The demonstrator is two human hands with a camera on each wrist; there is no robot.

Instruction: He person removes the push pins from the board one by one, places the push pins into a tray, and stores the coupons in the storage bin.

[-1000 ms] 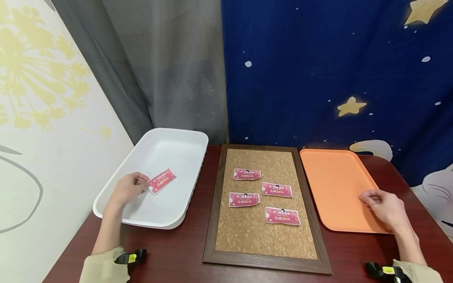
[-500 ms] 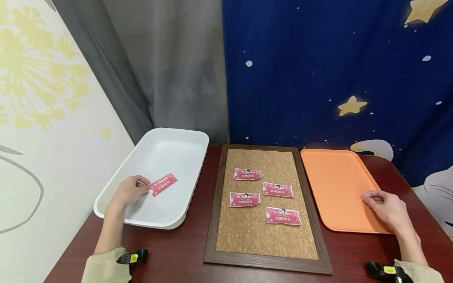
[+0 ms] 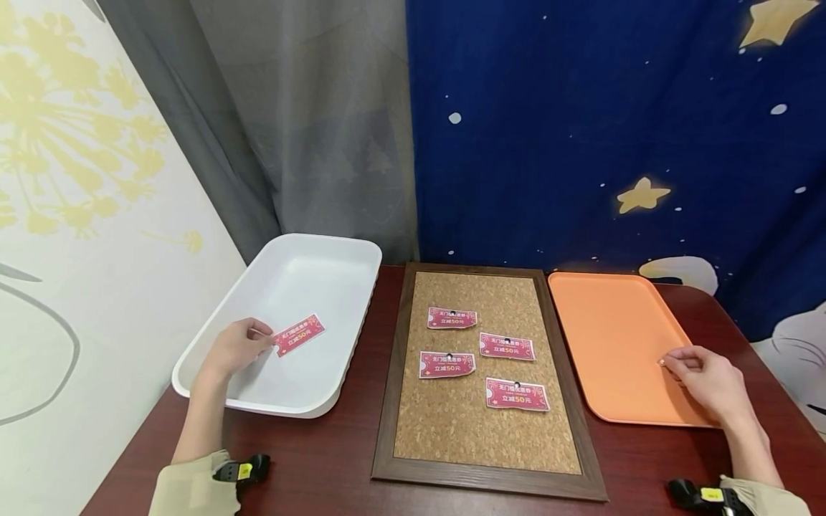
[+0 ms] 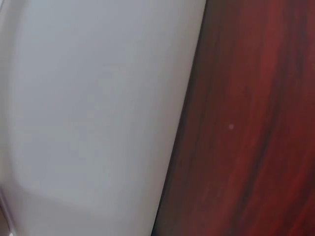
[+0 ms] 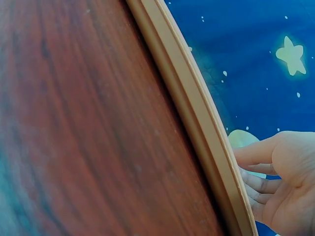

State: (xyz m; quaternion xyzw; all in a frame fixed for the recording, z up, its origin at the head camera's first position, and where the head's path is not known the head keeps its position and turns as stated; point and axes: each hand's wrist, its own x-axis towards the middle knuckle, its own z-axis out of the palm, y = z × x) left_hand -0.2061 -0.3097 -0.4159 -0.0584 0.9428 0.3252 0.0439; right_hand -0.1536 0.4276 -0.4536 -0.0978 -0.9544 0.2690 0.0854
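My left hand (image 3: 240,345) pinches the near-left end of a pink paper coupon (image 3: 300,335). The coupon slants over the floor of a white plastic tub (image 3: 213,315). On the right, my right hand (image 3: 706,380) bends its thumb and fingers together low over an orange tray (image 3: 619,322); I cannot tell whether anything small is between the fingertips. Part of this right hand (image 5: 290,182) shows beyond the tray's rim (image 5: 206,108) in the right wrist view. The tub's outer wall (image 4: 98,118) fills much of the left wrist view, where the hand's grip is out of sight.
Between tub and tray lies a cork board (image 3: 480,437) in a brown frame, with several pink coupons (image 3: 516,394) pinned on it. Everything stands on a dark red wooden table (image 3: 310,459). Grey curtain (image 3: 335,143) and blue star-patterned curtain (image 3: 529,143) hang behind.
My left hand has shifted slightly to the right and down with the coupon, then nearly stopped. The right hand has stayed almost still over the tray.
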